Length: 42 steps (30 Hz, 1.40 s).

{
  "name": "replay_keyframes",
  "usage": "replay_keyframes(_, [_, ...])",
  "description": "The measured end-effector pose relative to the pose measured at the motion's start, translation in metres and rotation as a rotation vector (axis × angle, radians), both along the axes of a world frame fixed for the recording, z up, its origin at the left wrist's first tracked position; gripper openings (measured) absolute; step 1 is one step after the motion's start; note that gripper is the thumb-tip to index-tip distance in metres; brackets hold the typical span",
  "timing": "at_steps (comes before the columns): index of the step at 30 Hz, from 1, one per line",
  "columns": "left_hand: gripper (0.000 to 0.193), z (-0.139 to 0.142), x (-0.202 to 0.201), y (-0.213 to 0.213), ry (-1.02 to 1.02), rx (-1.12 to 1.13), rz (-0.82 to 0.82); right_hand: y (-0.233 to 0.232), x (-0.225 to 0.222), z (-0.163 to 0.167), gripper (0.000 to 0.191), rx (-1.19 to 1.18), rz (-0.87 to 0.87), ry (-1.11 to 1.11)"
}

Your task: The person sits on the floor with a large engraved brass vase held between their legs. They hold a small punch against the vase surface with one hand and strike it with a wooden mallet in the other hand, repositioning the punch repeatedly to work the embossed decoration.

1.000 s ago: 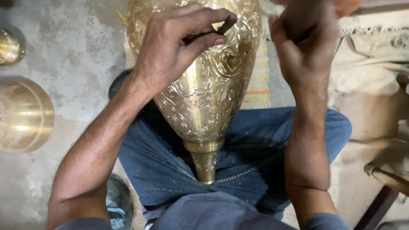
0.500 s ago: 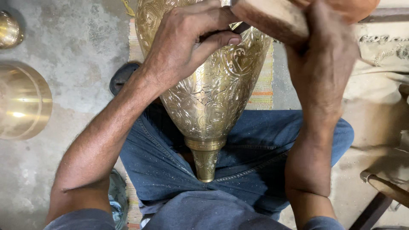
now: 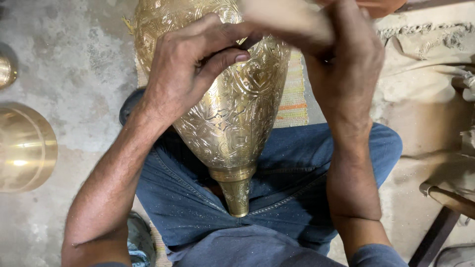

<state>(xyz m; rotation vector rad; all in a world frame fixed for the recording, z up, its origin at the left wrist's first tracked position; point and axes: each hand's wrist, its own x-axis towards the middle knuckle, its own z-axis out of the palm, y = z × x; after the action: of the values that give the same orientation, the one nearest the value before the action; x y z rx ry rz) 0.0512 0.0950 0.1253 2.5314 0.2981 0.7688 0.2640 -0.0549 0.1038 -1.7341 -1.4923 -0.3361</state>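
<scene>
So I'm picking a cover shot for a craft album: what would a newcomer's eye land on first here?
First, the big engraved brass vessel at centre, lying across the person's jeans-clad lap with its narrow neck pointing toward them. Next, the two hands on its upper part: the left hand pinches something small against the metal, while the right hand grips a blurred wooden block. At the left edge, a plain brass bowl gleams on the concrete floor.

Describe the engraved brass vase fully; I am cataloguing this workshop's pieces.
The brass vase is shiny gold metal, covered in engraved floral patterns. Its wide body tapers to a collar and a narrow end pointing toward the person. It lies tilted across the jeans-clad lap. The left hand rests on it; the right hand holds a blurred wooden tool above it.
</scene>
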Motion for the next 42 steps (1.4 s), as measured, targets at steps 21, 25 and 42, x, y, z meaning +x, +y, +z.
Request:
replay_keyframes(21, [0.022, -0.017, -0.005, -0.015, -0.357, -0.259, 0.142, 0.003, 0.009, -0.010, 0.037, 0.025, 0.005, 0.046])
replay_keyframes(25, [0.029, -0.032, -0.040, -0.038, -0.674, -0.589, 0.438, 0.013, 0.018, -0.029, 0.043, -0.025, 0.018, 0.029])
replay_keyframes(42, [0.034, -0.074, -0.024, -0.084, -0.546, -0.443, 0.482, 0.025, 0.016, -0.045, 0.034, -0.173, 0.001, -0.245])
